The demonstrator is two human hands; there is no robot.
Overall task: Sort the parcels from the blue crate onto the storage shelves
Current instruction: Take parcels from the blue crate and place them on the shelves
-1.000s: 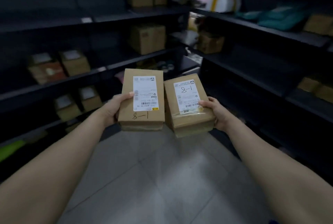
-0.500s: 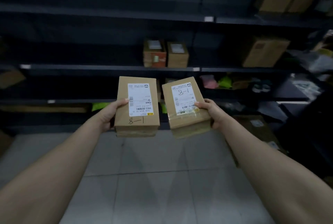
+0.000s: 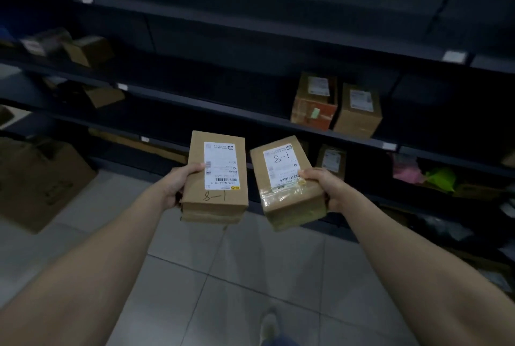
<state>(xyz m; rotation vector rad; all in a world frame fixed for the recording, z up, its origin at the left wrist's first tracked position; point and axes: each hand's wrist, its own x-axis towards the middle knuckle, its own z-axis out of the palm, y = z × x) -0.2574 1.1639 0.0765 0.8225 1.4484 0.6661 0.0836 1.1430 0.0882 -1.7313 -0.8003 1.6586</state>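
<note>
I hold two brown cardboard parcels out in front of me above the tiled floor. My left hand (image 3: 178, 185) grips the left parcel (image 3: 216, 201), thumb on its white label; "8-1" is handwritten on the cardboard. My right hand (image 3: 324, 188) grips the right parcel (image 3: 289, 198), thumb on its label, which also bears "8-1"; clear tape wraps its near end. Both parcels hang just before the dark storage shelves (image 3: 250, 113). The blue crate is not in view.
Two labelled boxes (image 3: 335, 104) stand on the middle shelf at right, another small box (image 3: 331, 160) one level down beside pink and green bags (image 3: 426, 174). A large cardboard carton (image 3: 36, 181) sits on the floor at left. Blurred boxes (image 3: 69, 47) lie on upper left shelves.
My view has swung further left along the shelf row and closer to it. Both hands keep their parcels, now a little farther apart; the right parcel is tilted more.
</note>
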